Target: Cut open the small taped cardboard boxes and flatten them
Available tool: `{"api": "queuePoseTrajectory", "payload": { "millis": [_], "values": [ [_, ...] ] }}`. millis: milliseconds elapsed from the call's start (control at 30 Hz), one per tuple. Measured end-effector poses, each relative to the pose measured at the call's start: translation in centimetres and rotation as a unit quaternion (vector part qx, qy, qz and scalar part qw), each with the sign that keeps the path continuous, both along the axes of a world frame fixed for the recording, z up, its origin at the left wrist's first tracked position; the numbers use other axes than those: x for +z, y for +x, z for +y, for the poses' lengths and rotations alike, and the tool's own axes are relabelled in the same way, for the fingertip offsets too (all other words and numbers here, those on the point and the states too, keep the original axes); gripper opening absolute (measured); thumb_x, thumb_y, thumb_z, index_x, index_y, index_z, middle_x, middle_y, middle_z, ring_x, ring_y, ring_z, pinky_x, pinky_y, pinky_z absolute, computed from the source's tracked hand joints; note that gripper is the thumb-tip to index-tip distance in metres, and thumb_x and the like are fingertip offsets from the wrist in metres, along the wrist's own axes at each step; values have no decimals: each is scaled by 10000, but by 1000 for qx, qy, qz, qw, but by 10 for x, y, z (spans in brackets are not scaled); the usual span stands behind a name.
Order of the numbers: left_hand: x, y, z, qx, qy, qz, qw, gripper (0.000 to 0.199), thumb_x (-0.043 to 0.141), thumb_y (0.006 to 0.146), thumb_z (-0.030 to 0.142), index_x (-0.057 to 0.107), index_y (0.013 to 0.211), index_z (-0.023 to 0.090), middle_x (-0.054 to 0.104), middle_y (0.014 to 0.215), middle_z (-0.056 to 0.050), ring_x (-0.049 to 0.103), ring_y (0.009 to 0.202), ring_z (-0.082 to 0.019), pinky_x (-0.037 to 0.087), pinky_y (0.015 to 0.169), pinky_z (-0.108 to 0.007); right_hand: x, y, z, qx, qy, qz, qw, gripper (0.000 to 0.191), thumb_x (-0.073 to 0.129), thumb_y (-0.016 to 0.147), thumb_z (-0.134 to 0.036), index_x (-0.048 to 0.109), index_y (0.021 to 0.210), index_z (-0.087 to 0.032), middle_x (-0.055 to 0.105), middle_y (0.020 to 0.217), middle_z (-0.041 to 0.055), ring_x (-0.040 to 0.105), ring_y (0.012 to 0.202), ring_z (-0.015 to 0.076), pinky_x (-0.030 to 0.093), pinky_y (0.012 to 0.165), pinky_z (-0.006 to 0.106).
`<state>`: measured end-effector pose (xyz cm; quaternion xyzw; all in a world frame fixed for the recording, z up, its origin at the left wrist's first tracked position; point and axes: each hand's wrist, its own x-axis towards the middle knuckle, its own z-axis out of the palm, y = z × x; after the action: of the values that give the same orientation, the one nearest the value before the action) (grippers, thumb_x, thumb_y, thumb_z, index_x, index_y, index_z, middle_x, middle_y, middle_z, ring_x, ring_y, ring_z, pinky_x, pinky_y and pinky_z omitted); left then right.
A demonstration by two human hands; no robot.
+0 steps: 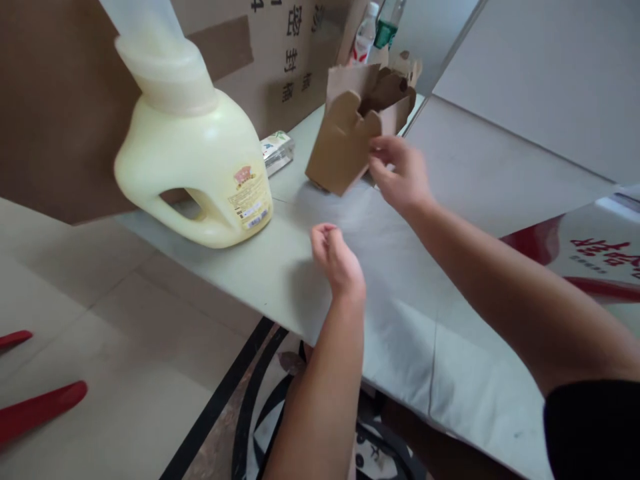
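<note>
A small brown cardboard box with its top flaps raised stands tilted near the back of the covered table. My right hand is closed, its thumb and fingers pinching the near right edge of this box. Nearer to me, my left hand hovers over the table, apart from the box. Its fingers are curled in, and nothing shows in them. To the left stands a large pale yellow jug with a handle and a printed label.
Behind the jug rises a big carton with printed characters. A small foil-like packet lies beside the jug. Two bottles, one clear and one green-labelled, stand at the back. A red and white box is on the right.
</note>
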<state>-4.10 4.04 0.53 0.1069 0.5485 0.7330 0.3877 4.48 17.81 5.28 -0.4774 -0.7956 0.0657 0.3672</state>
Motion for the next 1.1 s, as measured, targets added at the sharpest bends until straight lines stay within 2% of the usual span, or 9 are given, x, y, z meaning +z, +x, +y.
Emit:
{"api": "queuePoseTrajectory", "payload": {
  "millis": [200, 333, 433, 533, 667, 733, 833, 933, 1100],
  "values": [
    [1, -12, -2, 66, 53, 31, 996, 22, 491, 830, 238, 503, 827, 219, 526, 867, 2, 538, 943, -158, 411, 931, -314, 6, 112, -156, -48, 35, 177, 982, 305, 764, 748, -363, 566, 977, -326, 622, 783, -13, 645, 689, 202, 541, 620, 373],
    [2, 12, -3, -136, 165, 54, 975, 235, 441, 909, 386, 592, 970, 216, 649, 1018, -56, 610, 1054, -205, 443, 985, -356, 8, 173, -264, -12, 2, 110, 994, 170, 692, 812, -471, 652, 726, -329, 623, 681, 64, 612, 578, 269, 483, 503, 461],
    [3, 41, -10, -337, 260, 71, 902, 505, 326, 949, 576, 663, 1022, 206, 706, 1072, -94, 649, 1075, -246, 478, 979, -399, 1, 196, -315, -122, -15, 180, 976, 109, 673, 822, -463, 700, 782, -365, 744, 941, 98, 694, 724, 328, 489, 489, 472],
    [4, 65, -20, -438, 310, 158, 829, 677, 231, 944, 687, 713, 1019, 218, 714, 1131, -106, 640, 1123, -261, 483, 987, -421, -14, 203, -329, -219, -31, 303, 927, 267, 680, 861, -360, 666, 1108, -461, 652, 1357, 5, 637, 616, 191, 438, 442, 359],
    [6, 82, -26, -419, 351, 337, 767, 514, 486, 889, 676, 723, 928, 222, 696, 1034, -92, 639, 1027, -237, 487, 978, -403, -32, 215, -321, -222, 9, 313, 924, 650, 772, 799, -267, 513, 1351, -491, 422, 1567, -5, 589, 702, 112, 524, 625, 318],
    [7, 87, -26, -384, 325, 356, 788, 376, 638, 848, 557, 694, 1049, 243, 672, 972, -59, 633, 919, -202, 510, 915, -372, -37, 223, -321, -210, 21, 316, 925, 686, 753, 825, -306, 455, 1418, -480, 391, 1582, 5, 634, 1018, 193, 550, 865, 385],
    [7, 92, -23, -366, 305, 340, 811, 446, 692, 806, 423, 645, 1230, 295, 645, 1105, -51, 624, 971, -201, 509, 954, -381, -37, 231, -330, -85, -59, 320, 942, 376, 530, 975, -406, 587, 1346, -396, 591, 1422, 35, 584, 1260, 271, 476, 1066, 481],
    [8, 91, -18, -412, 269, 382, 782, 226, 651, 779, 329, 771, 956, 258, 623, 1254, -57, 595, 1144, -248, 451, 1083, -426, -37, 233, -338, 21, -103, 309, 945, 346, 444, 1004, -454, 696, 1205, -329, 649, 1359, 54, 575, 1298, 293, 441, 1110, 504],
    [10, 75, -4, -371, 163, 295, 865, 226, 593, 724, 342, 746, 816, 204, 696, 1147, -77, 527, 1303, -304, 368, 1175, -467, -51, 235, -333, -194, -195, 365, 889, 403, 491, 976, -479, 594, 1300, -261, 644, 1338, 123, 624, 1217, 301, 500, 1025, 540]
  ]
}}
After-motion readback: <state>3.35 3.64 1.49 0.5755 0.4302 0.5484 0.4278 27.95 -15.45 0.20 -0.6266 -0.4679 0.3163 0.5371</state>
